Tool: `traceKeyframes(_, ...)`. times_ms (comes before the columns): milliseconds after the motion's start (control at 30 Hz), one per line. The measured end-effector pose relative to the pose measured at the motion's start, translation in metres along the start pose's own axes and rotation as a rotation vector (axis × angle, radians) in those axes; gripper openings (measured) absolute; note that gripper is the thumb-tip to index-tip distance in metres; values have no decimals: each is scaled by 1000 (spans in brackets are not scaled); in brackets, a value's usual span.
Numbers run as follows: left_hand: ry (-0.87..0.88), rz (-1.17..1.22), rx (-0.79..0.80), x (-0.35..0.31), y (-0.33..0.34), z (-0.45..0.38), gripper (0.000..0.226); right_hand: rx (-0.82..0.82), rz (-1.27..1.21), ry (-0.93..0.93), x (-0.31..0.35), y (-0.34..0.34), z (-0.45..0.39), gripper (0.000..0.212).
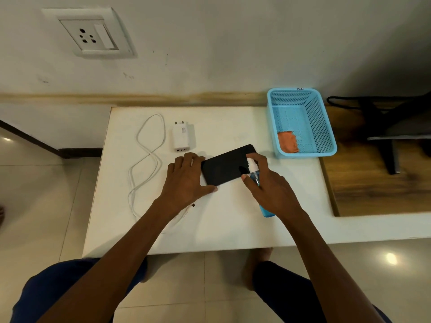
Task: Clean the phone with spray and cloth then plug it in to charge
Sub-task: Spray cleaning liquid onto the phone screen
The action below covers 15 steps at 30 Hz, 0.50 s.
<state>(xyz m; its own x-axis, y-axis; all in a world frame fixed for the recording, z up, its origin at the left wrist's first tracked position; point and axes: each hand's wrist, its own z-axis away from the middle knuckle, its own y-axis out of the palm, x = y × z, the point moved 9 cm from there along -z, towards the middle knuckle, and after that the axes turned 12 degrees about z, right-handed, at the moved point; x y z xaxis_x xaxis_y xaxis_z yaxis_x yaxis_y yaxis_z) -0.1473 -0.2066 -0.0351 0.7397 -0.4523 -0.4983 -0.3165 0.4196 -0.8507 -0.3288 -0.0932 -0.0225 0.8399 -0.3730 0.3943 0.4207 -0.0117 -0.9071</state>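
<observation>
A black phone [225, 165] lies flat on the white table [233, 220], its screen dark. My left hand [186, 177] holds its left end, fingers over the far edge and thumb at the near edge. My right hand [270, 185] grips a small blue spray bottle [254, 174] with a white nozzle aimed at the phone's right part, one finger on top of the nozzle. An orange cloth [288, 142] lies in the blue basket [326, 127]. A white charger adapter [183, 136] and a white cable [149, 157] lie on the table's left part.
A white wall socket [92, 33] with a switch sits on the wall at upper left. A wooden surface [373, 192] with a dark stand adjoins the table on the right. My legs and a tiled floor lie below the table's near edge.
</observation>
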Motion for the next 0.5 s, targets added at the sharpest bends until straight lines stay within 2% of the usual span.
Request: traceKeyframes(500, -3, 11, 19, -2, 1, 1, 89, -58, 81, 15, 21, 3, -4, 44)
